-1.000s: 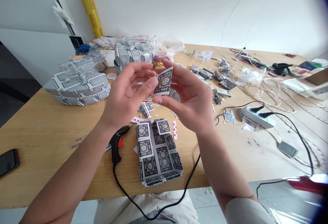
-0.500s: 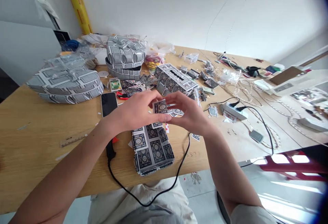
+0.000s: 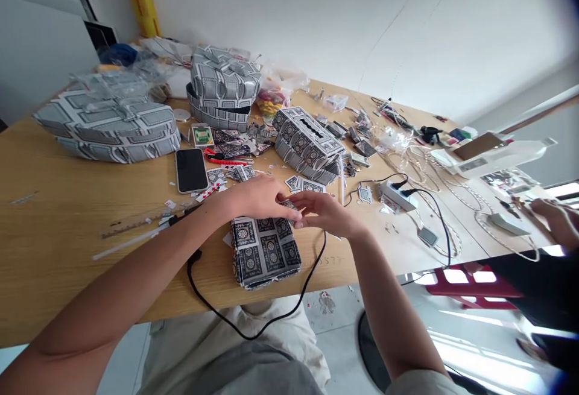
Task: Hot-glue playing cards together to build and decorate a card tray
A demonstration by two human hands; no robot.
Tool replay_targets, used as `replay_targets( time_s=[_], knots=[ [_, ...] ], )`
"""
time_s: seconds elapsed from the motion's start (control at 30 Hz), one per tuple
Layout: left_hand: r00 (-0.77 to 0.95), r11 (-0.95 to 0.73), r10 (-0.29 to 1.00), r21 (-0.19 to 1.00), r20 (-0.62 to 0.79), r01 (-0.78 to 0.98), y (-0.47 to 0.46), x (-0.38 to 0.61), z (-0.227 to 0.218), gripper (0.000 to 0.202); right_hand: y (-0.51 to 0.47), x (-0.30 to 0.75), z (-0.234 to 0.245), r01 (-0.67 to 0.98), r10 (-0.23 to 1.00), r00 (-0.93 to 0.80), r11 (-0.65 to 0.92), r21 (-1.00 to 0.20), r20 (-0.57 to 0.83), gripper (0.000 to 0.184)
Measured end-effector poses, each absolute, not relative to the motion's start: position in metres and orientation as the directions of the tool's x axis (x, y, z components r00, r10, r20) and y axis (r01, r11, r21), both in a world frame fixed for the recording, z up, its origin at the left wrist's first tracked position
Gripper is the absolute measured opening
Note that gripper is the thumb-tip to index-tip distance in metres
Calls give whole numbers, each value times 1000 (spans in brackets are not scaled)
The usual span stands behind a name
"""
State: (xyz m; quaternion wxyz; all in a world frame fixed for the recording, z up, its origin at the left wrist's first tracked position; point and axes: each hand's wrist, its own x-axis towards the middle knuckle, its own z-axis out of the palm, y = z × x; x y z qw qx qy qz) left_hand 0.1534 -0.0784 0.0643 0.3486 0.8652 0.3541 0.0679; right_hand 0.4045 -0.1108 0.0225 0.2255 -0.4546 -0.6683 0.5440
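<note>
My left hand [image 3: 259, 197] and my right hand [image 3: 324, 213] meet above the far end of a box [image 3: 271, 253] covered in dark patterned playing cards. Between their fingertips they pinch a small playing card [image 3: 288, 204], mostly hidden by the fingers. The box lies near the table's front edge, its far end covered by my hands. More cards [image 3: 306, 185] lie loose just beyond my fingers. A black cable [image 3: 253, 336] loops from left of the box, over my lap and up its right side.
A phone [image 3: 190, 170] and red cutter [image 3: 226, 158] lie left of centre. Grey card-covered boxes [image 3: 120, 126] and a slotted card box [image 3: 310, 139] stand behind. A power strip [image 3: 397, 195] and white cords [image 3: 470, 196] are at right. Another person's hand [image 3: 554, 220] shows at the right edge.
Both hands have brought the card lower, and fingers now hide more of it. The view has shifted, uncovering the phone and cutter. Another person's hand has appeared at right.
</note>
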Motion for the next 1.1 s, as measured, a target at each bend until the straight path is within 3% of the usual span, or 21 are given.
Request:
replay_targets(
  time_s=[0.4, 0.57, 0.83, 1.1],
  knots=[
    [747, -542, 659, 629, -94, 558, -81, 157, 60, 53, -125, 403, 20, 403, 886, -430, 15, -915, -174, 63],
    [745, -557, 653, 580, -138, 594, -88, 160, 64, 58, -133, 403, 15, 466, 912, -398, 106, -879, -101, 60],
    [763, -624, 642, 522, -82, 581, -100, 166, 60, 64, -146, 412, -3, 470, 923, -383, 206, -858, 11, 67],
    [761, -636, 646, 506, -66, 583, -99, 168, 56, 64, -144, 415, 3, 475, 914, -405, 203, -856, -8, 62]
  ],
)
